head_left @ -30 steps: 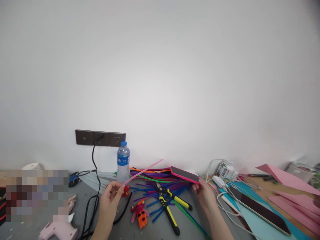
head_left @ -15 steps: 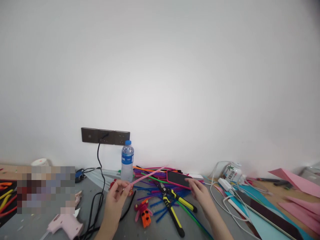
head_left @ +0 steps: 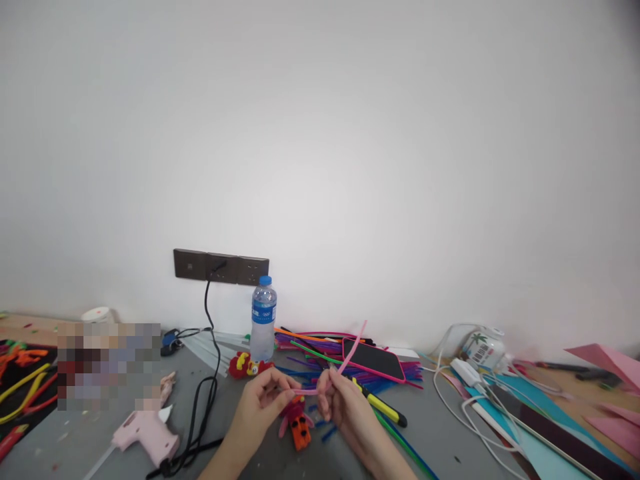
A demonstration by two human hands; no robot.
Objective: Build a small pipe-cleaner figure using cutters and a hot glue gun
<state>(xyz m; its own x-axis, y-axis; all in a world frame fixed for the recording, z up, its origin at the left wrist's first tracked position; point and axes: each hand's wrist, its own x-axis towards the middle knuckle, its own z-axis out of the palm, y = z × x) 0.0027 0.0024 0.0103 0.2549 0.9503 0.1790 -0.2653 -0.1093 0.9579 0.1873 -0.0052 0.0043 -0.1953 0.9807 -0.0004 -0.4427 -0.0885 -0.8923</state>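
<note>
A pink pipe cleaner (head_left: 355, 347) runs between my two hands, its long end rising up to the right. My left hand (head_left: 265, 403) pinches it between thumb and fingers. My right hand (head_left: 345, 407) has closed on it further along and bends it upward. Just below and behind my hands lies a small orange and pink pipe cleaner figure (head_left: 300, 432). Yellow-and-black handled pliers (head_left: 384, 408) are partly hidden by my right hand. Behind lie several loose pipe cleaners (head_left: 320, 339) in purple, blue, green and orange, with a pink-cased phone (head_left: 375, 360) on them.
A water bottle (head_left: 263, 327) stands by the wall, beside a red and yellow figure (head_left: 245, 365). To the left are a pink glue gun (head_left: 147, 437) and a black cord (head_left: 214, 373). On the right lie white cables (head_left: 440, 393), another phone (head_left: 550, 427) and a white jar (head_left: 484, 350).
My right hand has moved left from beside the phone and taken hold of the pink pipe cleaner. My left hand has shifted right, and the pipe cleaner is now bent upward.
</note>
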